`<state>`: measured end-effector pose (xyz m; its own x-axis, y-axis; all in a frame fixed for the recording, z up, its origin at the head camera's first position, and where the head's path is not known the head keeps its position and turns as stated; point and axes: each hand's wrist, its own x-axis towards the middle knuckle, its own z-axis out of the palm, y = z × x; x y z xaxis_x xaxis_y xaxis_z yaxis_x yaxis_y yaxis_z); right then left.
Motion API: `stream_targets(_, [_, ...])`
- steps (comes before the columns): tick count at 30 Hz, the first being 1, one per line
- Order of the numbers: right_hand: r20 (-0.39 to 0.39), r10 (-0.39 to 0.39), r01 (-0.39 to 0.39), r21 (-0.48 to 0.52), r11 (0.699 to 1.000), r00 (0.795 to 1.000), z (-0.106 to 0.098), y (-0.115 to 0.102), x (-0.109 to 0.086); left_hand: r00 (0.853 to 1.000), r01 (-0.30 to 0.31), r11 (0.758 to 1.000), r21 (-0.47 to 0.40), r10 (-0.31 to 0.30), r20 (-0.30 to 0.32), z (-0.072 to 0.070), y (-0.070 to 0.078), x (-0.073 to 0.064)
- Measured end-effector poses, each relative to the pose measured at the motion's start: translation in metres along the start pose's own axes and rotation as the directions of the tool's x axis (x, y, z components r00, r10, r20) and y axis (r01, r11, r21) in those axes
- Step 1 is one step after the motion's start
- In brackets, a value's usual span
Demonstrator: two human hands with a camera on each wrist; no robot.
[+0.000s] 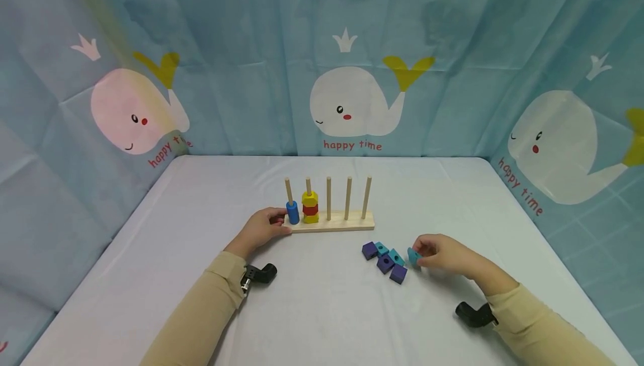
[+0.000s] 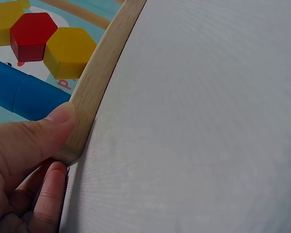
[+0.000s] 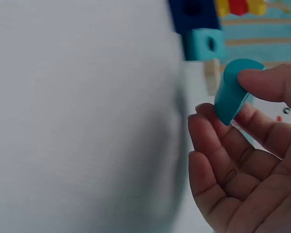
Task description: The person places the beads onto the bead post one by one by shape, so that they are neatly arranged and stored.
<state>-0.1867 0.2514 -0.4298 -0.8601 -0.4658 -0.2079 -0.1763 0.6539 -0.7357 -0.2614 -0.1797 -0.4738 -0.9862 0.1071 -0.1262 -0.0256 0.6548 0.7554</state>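
Right fingers (image 3: 267,131) pinch teal block (image 3: 231,92) against thumb (image 3: 276,83).

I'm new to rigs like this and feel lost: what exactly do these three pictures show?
There's no machine, just a person's left hand and right hand. The wide picture looks forward and down from their head; the two close ones are taken from each wrist. On the white table stands a wooden peg board: blue cylinders fill part of one peg, yellow and red hexagonal blocks the next. The left hand grips the board's end. The right pinches a rounded turquoise block, near loose purple blocks and turquoise ones.
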Motion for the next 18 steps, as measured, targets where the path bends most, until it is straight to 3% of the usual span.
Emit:
stream_targets(7, [-0.107, 0.009, -0.005, 0.036, 0.999, 0.994, -0.026, -0.021, 0.009, 1.000, 0.005, 1.000, 0.003, -0.005, 0.000, 0.002, 0.000, 0.000])
stream_targets(18, [-0.270, -0.098, 0.119, 0.063, 0.991, 0.958, -0.042, -0.071, 0.046, 1.000, 0.015, 1.000, 0.012, -0.015, 0.000, 0.001, 0.000, 0.001])
